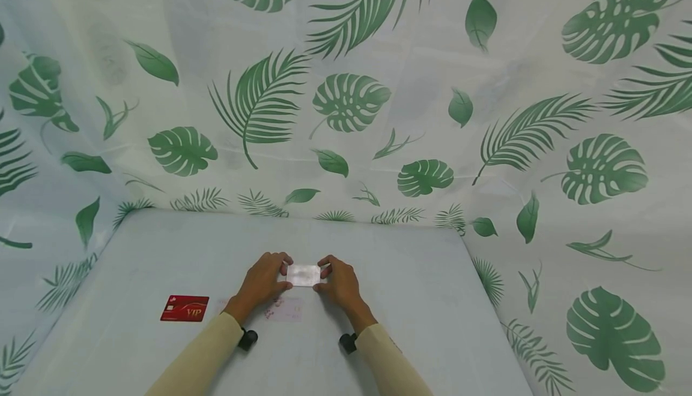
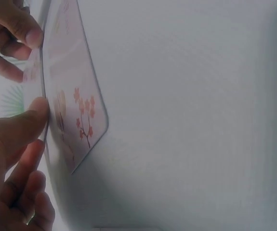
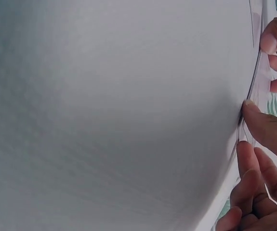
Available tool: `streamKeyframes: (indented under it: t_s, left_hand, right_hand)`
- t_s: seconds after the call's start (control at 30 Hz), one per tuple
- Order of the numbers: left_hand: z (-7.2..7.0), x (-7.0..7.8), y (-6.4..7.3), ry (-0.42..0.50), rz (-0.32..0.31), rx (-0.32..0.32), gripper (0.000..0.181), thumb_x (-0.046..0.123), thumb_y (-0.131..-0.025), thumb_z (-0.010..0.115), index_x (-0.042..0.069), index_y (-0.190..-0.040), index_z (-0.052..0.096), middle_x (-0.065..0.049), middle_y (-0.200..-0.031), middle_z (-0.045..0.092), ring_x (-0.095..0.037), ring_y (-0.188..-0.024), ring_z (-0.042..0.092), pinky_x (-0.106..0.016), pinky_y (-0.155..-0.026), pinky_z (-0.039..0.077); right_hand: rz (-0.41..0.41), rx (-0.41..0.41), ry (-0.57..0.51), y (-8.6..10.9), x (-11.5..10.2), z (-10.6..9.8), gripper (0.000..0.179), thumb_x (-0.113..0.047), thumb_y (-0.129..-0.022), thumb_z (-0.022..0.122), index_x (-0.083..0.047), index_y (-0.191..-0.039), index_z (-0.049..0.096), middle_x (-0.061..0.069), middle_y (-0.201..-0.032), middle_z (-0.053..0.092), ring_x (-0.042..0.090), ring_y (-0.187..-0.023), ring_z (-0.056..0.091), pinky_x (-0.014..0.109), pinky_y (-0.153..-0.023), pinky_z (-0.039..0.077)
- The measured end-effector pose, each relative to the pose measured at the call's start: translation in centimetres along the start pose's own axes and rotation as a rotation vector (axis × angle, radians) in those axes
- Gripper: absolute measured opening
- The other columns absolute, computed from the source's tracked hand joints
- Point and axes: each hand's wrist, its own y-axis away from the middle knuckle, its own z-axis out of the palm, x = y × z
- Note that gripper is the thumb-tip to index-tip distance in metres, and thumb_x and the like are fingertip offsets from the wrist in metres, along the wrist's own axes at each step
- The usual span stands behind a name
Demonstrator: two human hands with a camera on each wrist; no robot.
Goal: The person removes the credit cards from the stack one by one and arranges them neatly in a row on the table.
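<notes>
Pinching pale card (image 1: 303, 276) at both ends with left hand (image 1: 262, 280) and right hand (image 1: 343, 283). Held beyond floral card (image 1: 288, 310), right of red card (image 1: 185, 308).

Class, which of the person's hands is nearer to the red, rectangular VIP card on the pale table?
Left. The left hand pinches the left end of a pale, rectangular card, to the right of the red VIP card; the right hand pinches the pale card's right end, farther off.

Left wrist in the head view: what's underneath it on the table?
A pale flower-printed card shows on its right, a faint pinkish patch on its left. The left wrist and left hand cover the stretch between, so whether they join can't be seen.
</notes>
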Motion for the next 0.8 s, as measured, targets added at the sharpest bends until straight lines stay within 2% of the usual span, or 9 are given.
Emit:
streamKeyframes:
  t_s: [0.2,0.4,0.57,0.8]
  left_hand:
    - [-0.03,0.09,-0.11,0.019,-0.015,0.009,0.056,0.026,-0.072,0.090,0.016,-0.119,0.063,0.005,-0.087,0.057,-0.012,-0.084,0.045,-0.030,-0.074,0.043]
    - [-0.05,0.19,-0.13,0.031,0.005,0.046,0.056,0.028,-0.071,0.091,0.018,-0.119,0.064,0.006,-0.089,0.059,-0.011,-0.085,0.047,-0.031,-0.075,0.045]
    - [-0.11,0.49,-0.12,0.029,0.030,0.073,0.057,0.030,-0.070,0.091,0.018,-0.118,0.064,0.007,-0.087,0.058,-0.012,-0.084,0.047,-0.032,-0.073,0.045]
    - [-0.30,0.87,0.04,0.021,0.021,0.084,0.056,0.031,-0.069,0.091,0.019,-0.116,0.064,0.007,-0.086,0.058,-0.012,-0.084,0.047,-0.031,-0.073,0.044]
  right_hand:
    - [-0.003,0.027,0.009,0.16,-0.31,-0.12,0.056,-0.014,-0.069,0.091,-0.018,-0.119,0.065,-0.002,-0.089,0.069,0.013,-0.080,0.055,0.035,-0.078,0.046]
    - [-0.014,0.036,0.011,0.28,-0.50,-0.39,0.058,-0.015,-0.067,0.092,-0.018,-0.119,0.066,-0.002,-0.090,0.069,0.014,-0.079,0.054,0.034,-0.076,0.043]
    - [-0.009,0.039,0.011,0.27,-0.27,-0.43,0.058,-0.019,-0.067,0.092,-0.020,-0.119,0.066,-0.003,-0.091,0.068,0.014,-0.082,0.054,0.035,-0.079,0.043]
    - [-0.022,0.041,-0.012,0.24,0.19,-0.50,0.056,-0.022,-0.067,0.093,-0.022,-0.117,0.067,-0.004,-0.090,0.068,0.015,-0.084,0.055,0.035,-0.081,0.043]
